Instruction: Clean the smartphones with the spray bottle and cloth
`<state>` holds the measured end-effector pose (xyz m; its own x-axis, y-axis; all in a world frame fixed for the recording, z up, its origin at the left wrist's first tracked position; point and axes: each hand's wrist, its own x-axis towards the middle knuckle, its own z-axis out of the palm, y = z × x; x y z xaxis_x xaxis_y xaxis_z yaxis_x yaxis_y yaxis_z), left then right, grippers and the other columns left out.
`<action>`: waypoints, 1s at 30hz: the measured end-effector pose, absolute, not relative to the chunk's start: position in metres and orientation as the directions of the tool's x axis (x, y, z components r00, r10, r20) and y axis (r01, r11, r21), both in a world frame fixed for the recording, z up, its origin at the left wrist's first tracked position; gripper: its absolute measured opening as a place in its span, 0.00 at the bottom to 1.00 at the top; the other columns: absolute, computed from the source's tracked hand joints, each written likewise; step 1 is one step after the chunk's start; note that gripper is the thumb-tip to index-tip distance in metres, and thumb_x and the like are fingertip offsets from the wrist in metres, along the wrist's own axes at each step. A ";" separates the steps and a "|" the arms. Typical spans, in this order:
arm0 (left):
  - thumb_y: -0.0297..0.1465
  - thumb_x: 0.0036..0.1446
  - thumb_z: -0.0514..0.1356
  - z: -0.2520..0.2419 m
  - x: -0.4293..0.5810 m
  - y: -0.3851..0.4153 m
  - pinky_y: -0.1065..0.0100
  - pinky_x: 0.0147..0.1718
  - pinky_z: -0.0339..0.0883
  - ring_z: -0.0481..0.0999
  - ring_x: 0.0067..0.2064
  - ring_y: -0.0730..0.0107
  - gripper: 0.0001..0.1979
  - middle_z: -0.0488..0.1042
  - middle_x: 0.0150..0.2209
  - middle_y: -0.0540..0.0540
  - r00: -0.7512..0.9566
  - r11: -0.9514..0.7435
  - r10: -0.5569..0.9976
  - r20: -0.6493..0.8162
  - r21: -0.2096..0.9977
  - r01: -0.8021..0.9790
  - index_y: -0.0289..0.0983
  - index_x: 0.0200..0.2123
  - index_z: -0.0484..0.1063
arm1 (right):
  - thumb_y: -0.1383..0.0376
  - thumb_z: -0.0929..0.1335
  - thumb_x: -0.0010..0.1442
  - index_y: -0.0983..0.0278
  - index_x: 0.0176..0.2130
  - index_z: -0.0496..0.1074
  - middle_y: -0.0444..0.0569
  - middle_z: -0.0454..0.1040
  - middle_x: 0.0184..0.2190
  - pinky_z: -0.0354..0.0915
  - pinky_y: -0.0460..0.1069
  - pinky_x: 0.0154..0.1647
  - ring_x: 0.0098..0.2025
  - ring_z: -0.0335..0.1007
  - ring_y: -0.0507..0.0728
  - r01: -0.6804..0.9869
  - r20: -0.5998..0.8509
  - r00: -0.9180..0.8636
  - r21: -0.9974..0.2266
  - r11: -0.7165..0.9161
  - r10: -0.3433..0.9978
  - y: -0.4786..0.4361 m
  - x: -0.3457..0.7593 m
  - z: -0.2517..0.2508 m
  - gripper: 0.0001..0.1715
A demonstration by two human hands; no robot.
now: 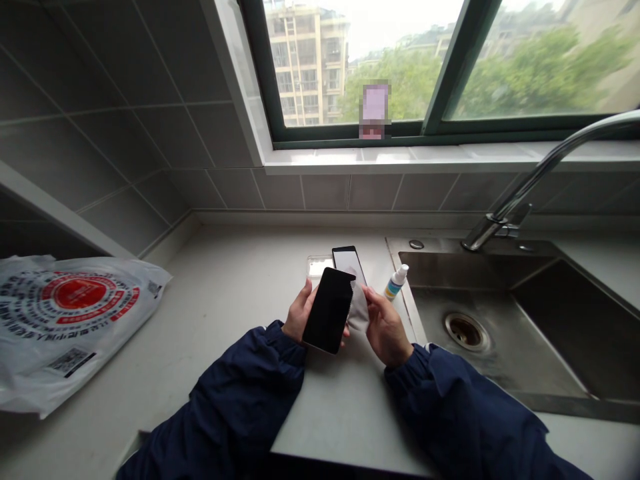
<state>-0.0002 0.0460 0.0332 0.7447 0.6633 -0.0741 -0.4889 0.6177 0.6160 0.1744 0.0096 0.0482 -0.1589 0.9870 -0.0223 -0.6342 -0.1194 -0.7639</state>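
Note:
A black smartphone [327,311] with a dark screen rests tilted in my left hand [299,312], the fingers wrapped round its back and edges. My right hand [387,328] pinches a grey cloth [358,308] with a zigzag edge, which lies against the phone's right side. Behind them, a second phone [346,257] with a pale screen lies on the counter, partly hidden by the held phone and the cloth. Beside it is a clear phone case [319,265]. A small white spray bottle [396,282] with a blue and yellow label stands just beyond my right hand.
To the right, a steel sink [420,320] is set into the white counter [240,287], with a curved chrome faucet [530,180] behind it. A white plastic bag [75,320] with red and black print lies at the left. A window [350,143] is at the back.

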 end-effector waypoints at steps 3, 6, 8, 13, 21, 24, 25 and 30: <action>0.57 0.63 0.43 0.036 -0.001 0.045 0.46 0.30 0.74 0.81 0.35 0.41 0.38 0.78 0.40 0.33 0.716 0.610 0.689 -0.111 0.622 -0.491 0.35 0.64 0.57 | 0.52 0.65 0.66 0.64 0.38 0.75 0.46 0.74 0.26 0.67 0.49 0.21 0.22 0.68 0.55 -0.610 -0.035 -0.235 -0.773 -0.175 0.971 0.007 0.172 0.048 0.19; 0.57 0.63 0.43 0.039 0.000 0.044 0.46 0.29 0.74 0.81 0.34 0.40 0.40 0.78 0.40 0.32 0.710 0.609 0.695 -0.116 0.619 -0.496 0.34 0.66 0.54 | 0.52 0.64 0.66 0.64 0.40 0.76 0.48 0.75 0.28 0.69 0.50 0.23 0.24 0.70 0.56 -0.618 -0.049 -0.219 -0.766 -0.177 0.975 0.007 0.173 0.050 0.20; 0.57 0.63 0.43 0.040 0.000 0.044 0.47 0.29 0.74 0.81 0.35 0.40 0.40 0.78 0.40 0.31 0.715 0.607 0.692 -0.098 0.616 -0.502 0.33 0.65 0.56 | 0.53 0.64 0.65 0.65 0.43 0.76 0.49 0.77 0.32 0.70 0.51 0.25 0.27 0.72 0.57 -0.640 -0.034 -0.163 -0.757 -0.132 0.986 0.007 0.174 0.051 0.20; 0.56 0.63 0.44 0.040 -0.002 0.046 0.45 0.30 0.74 0.81 0.35 0.40 0.38 0.78 0.40 0.33 0.719 0.617 0.687 -0.103 0.605 -0.503 0.33 0.64 0.60 | 0.54 0.64 0.66 0.65 0.43 0.76 0.48 0.76 0.30 0.69 0.50 0.26 0.27 0.70 0.55 -0.653 -0.032 -0.184 -0.743 -0.147 0.982 0.006 0.171 0.050 0.19; 0.55 0.64 0.43 0.038 -0.002 0.047 0.46 0.29 0.75 0.81 0.34 0.41 0.36 0.77 0.40 0.32 0.717 0.621 0.690 -0.103 0.594 -0.512 0.31 0.57 0.67 | 0.52 0.61 0.67 0.65 0.46 0.76 0.50 0.75 0.31 0.69 0.52 0.25 0.25 0.70 0.57 -0.652 -0.006 -0.236 -0.741 -0.163 0.972 0.004 0.171 0.052 0.24; 0.54 0.65 0.42 0.037 -0.002 0.047 0.46 0.30 0.75 0.81 0.35 0.41 0.35 0.78 0.38 0.33 0.720 0.633 0.682 -0.126 0.596 -0.495 0.31 0.56 0.68 | 0.50 0.60 0.68 0.64 0.49 0.75 0.49 0.75 0.30 0.69 0.52 0.24 0.24 0.69 0.57 -0.653 0.001 -0.269 -0.735 -0.181 0.963 0.003 0.170 0.053 0.25; 0.55 0.65 0.42 0.037 -0.002 0.047 0.47 0.30 0.75 0.81 0.35 0.41 0.36 0.78 0.38 0.32 0.722 0.631 0.680 -0.123 0.599 -0.493 0.30 0.55 0.69 | 0.50 0.59 0.68 0.64 0.50 0.74 0.49 0.75 0.30 0.69 0.53 0.24 0.24 0.68 0.57 -0.659 0.020 -0.275 -0.732 -0.173 0.961 0.003 0.169 0.054 0.27; 0.54 0.64 0.43 0.039 -0.002 0.047 0.46 0.31 0.74 0.81 0.35 0.41 0.36 0.78 0.38 0.33 0.724 0.632 0.681 -0.111 0.588 -0.504 0.31 0.55 0.70 | 0.49 0.61 0.67 0.63 0.45 0.76 0.48 0.74 0.29 0.68 0.52 0.25 0.24 0.67 0.56 -0.636 0.014 -0.283 -0.751 -0.177 0.959 0.004 0.171 0.054 0.25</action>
